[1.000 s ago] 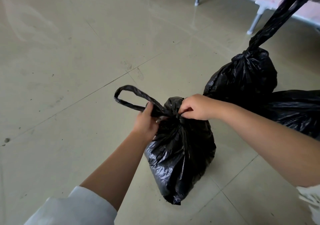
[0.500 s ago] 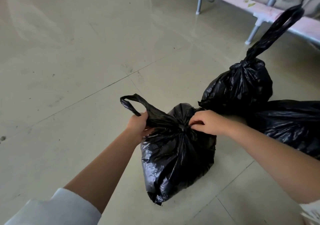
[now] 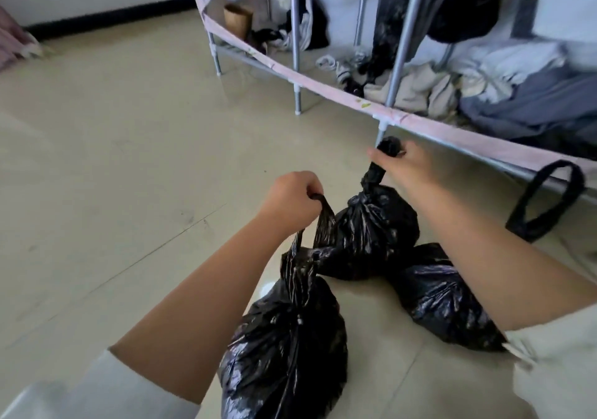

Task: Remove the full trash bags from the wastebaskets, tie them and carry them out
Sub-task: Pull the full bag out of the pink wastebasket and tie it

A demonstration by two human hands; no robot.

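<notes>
Three tied black trash bags are close together on the tiled floor. My left hand (image 3: 292,197) is closed around the handle loop of the nearest bag (image 3: 287,344), which hangs just below it at the bottom centre. My right hand (image 3: 403,166) grips the twisted handle of the second bag (image 3: 371,231), directly behind the first. The third bag (image 3: 442,302) lies on the floor under my right forearm; its handle loop (image 3: 546,202) sticks up to the right, untouched.
A metal-framed clothes rack (image 3: 397,63) with a pink fabric edge runs across the back right, full of hanging clothes and piled laundry. Its legs stand just behind the bags. Open floor (image 3: 113,176) stretches to the left, with a dark baseboard at the far wall.
My right hand left the nearest bag's knot and took hold of the second bag's handle. My left hand kept the first bag's loop and pulled it upward. The view tilted up, showing the rack.
</notes>
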